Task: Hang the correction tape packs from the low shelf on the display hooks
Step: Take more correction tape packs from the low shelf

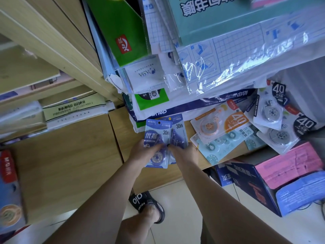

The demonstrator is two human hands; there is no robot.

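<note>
Just in front of the deli paper ream (175, 110) on the low shelf (123, 131), we pinch the blue correction tape packs (158, 138) together between left hand (142, 152) and right hand (186, 152); light, stiff, slippery cards, probably best gripped low, leaving hang holes free.

The front blue correction tape card (157, 136), held in both hands, reads "30m" with large white Chinese characters. The blue card behind it (178, 131) also reads "30m". The orange-and-white blister card (219, 121) on the low wooden shelf bears "40". Two black round labels on the clear blister packs at far right (278, 91) (305, 124) each read "40". The white-and-navy paper ream wrapper (158, 112) shows "deli", inverted. The white leaflet (146, 73) reads "ASIA". The black slide sandal (147, 203) shows "alo". The red tag at left (7, 166) reads "M&G".
</note>
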